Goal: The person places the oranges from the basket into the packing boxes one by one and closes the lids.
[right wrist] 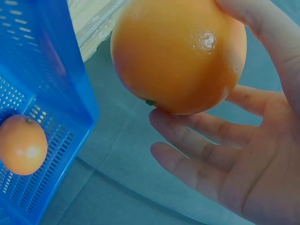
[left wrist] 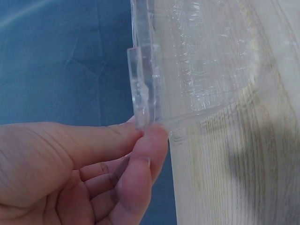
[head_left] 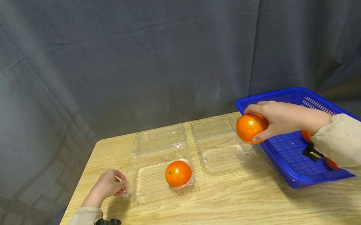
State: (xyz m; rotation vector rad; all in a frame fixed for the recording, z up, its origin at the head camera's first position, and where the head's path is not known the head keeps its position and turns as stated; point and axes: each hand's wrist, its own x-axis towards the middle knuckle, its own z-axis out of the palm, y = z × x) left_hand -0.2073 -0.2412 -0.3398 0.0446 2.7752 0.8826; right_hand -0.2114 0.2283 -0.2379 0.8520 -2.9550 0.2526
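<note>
My right hand (head_left: 273,116) grips an orange (head_left: 251,129) above the left rim of the blue basket (head_left: 284,174). In the right wrist view the held orange (right wrist: 178,51) shows its green stem, with thumb and fingers around it. My left hand (head_left: 107,185) pinches the edge of a clear plastic clamshell box (head_left: 148,174) at its left side. Up close in the left wrist view, thumb and forefinger of the left hand (left wrist: 112,159) meet on the corner of the box rim (left wrist: 143,93). Another orange (head_left: 178,173) sits in the right part of that box, whose lid (head_left: 159,137) lies open behind.
A second clear clamshell box (head_left: 223,149) stands open between the first box and the basket. Inside the basket lie more oranges (right wrist: 22,144), partly hidden by the right sleeve. A grey curtain (head_left: 157,53) hangs behind the wooden table (head_left: 218,216).
</note>
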